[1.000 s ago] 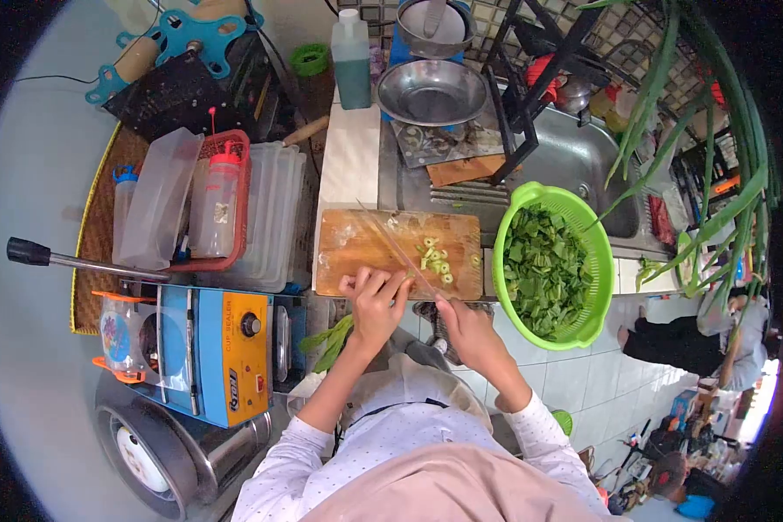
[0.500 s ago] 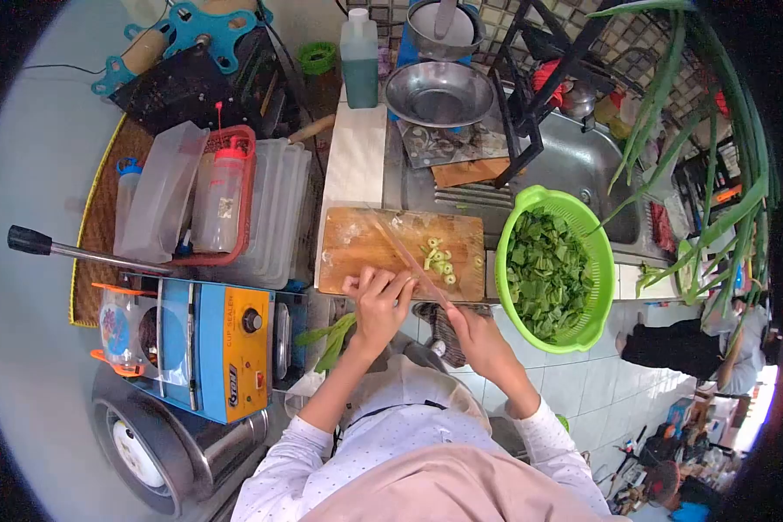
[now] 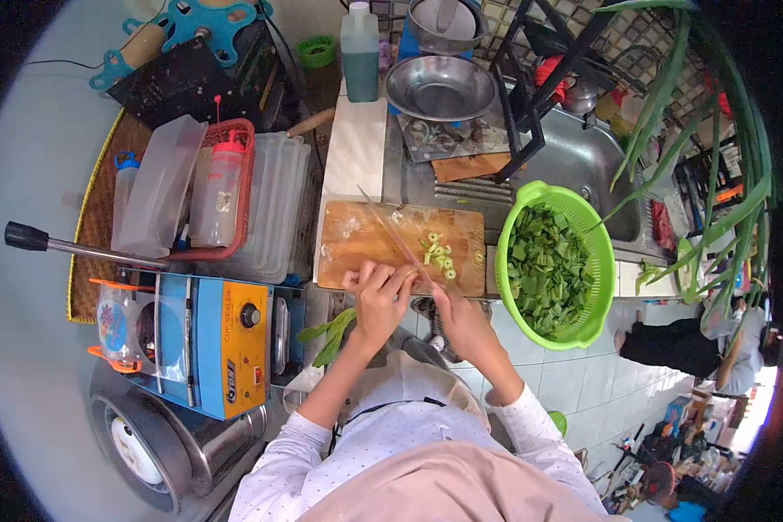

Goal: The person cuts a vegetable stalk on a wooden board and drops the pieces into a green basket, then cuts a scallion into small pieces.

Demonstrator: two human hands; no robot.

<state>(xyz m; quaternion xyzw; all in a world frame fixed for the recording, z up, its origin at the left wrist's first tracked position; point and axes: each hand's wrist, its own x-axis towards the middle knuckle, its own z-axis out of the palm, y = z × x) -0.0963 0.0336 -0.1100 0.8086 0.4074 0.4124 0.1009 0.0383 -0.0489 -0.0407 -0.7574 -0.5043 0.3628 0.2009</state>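
Note:
My left hand [image 3: 381, 300] is closed at the front edge of the wooden cutting board [image 3: 357, 248], fingers curled over a leafy green stalk. Its leaves [image 3: 331, 335] stick out to the left of my wrist, and the gripped part is hidden under my palm. In my right hand [image 3: 468, 326] is a knife [image 3: 391, 230], its long blade slanting up and left across the board, close to my left fingertips. Small pale green cut stem pieces [image 3: 438, 254] lie just right of the blade.
Right of the board stands a green basket [image 3: 607, 287] full of chopped leaves. Behind are a metal bowl [image 3: 441, 91], a bottle of green liquid [image 3: 360, 56] and a sink [image 3: 574, 157]. A cup sealer [image 3: 244, 339] stands left. Long green leaves [image 3: 739, 157] hang at right.
My right hand has shifted a little left, and the knife blade has swung slightly more upright and looks sharper. My left hand stays nearly where it was on the stalk.

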